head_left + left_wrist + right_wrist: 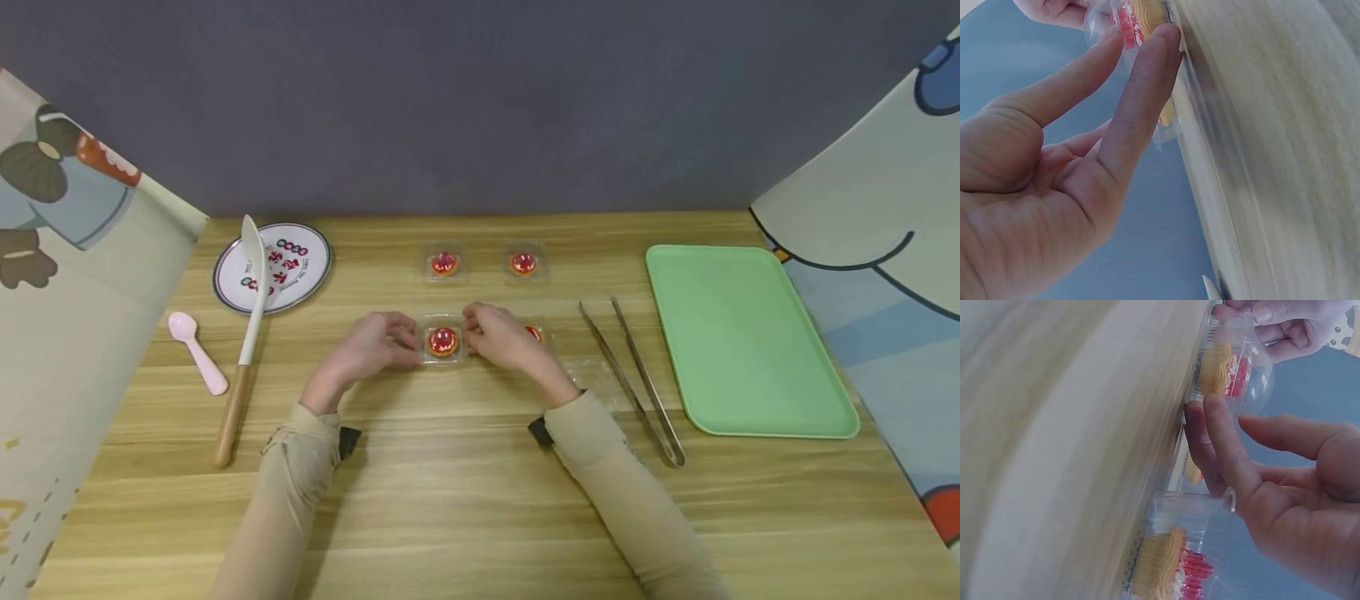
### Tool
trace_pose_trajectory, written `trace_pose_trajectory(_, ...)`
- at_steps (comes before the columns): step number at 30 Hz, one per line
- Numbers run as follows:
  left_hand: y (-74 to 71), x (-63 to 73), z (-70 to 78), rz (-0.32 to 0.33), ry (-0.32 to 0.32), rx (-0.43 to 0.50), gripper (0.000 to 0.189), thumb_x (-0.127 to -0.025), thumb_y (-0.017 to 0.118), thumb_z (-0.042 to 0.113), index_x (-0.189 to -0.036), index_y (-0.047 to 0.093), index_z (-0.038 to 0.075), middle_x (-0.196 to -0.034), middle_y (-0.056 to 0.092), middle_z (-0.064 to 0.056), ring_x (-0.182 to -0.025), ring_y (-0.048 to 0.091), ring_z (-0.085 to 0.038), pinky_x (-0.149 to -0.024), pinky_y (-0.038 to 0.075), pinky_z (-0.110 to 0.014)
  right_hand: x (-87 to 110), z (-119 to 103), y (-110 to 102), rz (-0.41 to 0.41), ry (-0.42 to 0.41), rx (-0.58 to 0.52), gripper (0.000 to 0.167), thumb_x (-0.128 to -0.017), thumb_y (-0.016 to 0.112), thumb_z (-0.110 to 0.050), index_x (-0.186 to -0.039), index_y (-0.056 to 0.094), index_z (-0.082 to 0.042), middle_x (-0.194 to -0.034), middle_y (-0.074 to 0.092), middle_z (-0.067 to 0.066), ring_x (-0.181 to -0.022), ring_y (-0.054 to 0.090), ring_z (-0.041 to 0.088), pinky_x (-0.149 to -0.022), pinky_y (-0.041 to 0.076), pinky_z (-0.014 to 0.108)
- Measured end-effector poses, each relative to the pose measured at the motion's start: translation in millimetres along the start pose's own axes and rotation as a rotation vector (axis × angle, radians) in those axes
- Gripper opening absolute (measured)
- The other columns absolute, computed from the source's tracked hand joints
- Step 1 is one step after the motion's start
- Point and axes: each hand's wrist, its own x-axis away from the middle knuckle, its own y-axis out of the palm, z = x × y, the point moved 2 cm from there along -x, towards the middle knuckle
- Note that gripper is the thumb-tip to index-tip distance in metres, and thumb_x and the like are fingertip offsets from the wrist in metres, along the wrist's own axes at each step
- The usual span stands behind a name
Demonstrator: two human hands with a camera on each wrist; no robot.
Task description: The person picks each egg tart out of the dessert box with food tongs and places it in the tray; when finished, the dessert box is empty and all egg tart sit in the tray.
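Between my two hands a clear plastic box with a domed lid stands on the table, a red-topped tart inside it. My left hand touches its left side with extended fingers, the thumb held near the lid. On the opposite side, my right hand has its fingertips against or very near the box, thumb apart. Just right of that hand, partly hidden by it, is another boxed tart. Two more boxed tarts stand in a row behind.
A transparent container lies beside the right forearm, near metal tongs. A green tray is at right. At left, a long-handled white spoon rests across a patterned plate, with a small pink spoon nearby.
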Motion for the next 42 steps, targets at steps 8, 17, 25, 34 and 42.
trace_pose_trajectory(8, 0.8, -0.8, 0.8, 0.007, -0.005, -0.017, 0.056, -0.092, 0.080, -0.002, -0.139, 0.054, -0.018, -0.116, 0.075, -0.025, -0.108, 0.072, -0.037, -0.104, 0.057, -0.051, 0.4, -0.1, 0.3, 0.000, -0.005, -0.014, 0.043, -0.106, 0.055, 0.003, -0.146, 0.048, 0.018, -0.138, 0.063, 0.030, -0.126, 0.066, 0.038, -0.102, 0.061, 0.035)
trace_pose_trajectory(17, 0.6, -1.1, 0.8, 0.014, -0.002, -0.043, 0.055, -0.092, 0.080, -0.001, -0.138, 0.055, -0.016, -0.117, 0.075, -0.026, -0.108, 0.072, -0.038, -0.102, 0.058, -0.050, -0.9, 2.6, 2.3, -0.003, 0.003, -0.024, 0.046, -0.107, 0.055, 0.002, -0.149, 0.044, 0.017, -0.141, 0.061, 0.030, -0.130, 0.063, 0.039, -0.106, 0.059, 0.037)
trace_pose_trajectory(25, 0.5, -0.8, 2.5, 0.019, 0.029, -0.088, 0.055, -0.091, 0.081, -0.002, -0.137, 0.055, -0.017, -0.115, 0.076, -0.026, -0.109, 0.073, -0.040, -0.103, 0.058, -0.052, 0.2, 1.2, 2.3, -0.001, -0.006, -0.020, 0.044, -0.106, 0.055, 0.004, -0.147, 0.045, 0.016, -0.136, 0.063, 0.031, -0.126, 0.065, 0.039, -0.105, 0.059, 0.039)
trace_pose_trajectory(34, 0.9, -1.8, 3.4, 0.025, 0.047, -0.110, 0.054, -0.090, 0.081, -0.004, -0.135, 0.055, -0.017, -0.116, 0.075, -0.027, -0.110, 0.073, -0.042, -0.105, 0.057, -0.054, 1.4, 0.9, 0.8, -0.013, -0.009, -0.030, 0.047, -0.106, 0.052, 0.004, -0.150, 0.042, 0.017, -0.138, 0.061, 0.032, -0.129, 0.063, 0.040, -0.106, 0.059, 0.041)
trace_pose_trajectory(42, 2.6, -1.6, 4.9, 0.028, 0.032, -0.098, 0.054, -0.089, 0.081, -0.005, -0.135, 0.054, -0.017, -0.116, 0.074, -0.029, -0.110, 0.072, -0.043, -0.103, 0.059, -0.053, 1.9, 0.2, 0.8, -0.020, -0.006, -0.051, 0.047, -0.105, 0.052, 0.006, -0.149, 0.042, 0.018, -0.139, 0.060, 0.031, -0.129, 0.062, 0.040, -0.106, 0.058, 0.040)
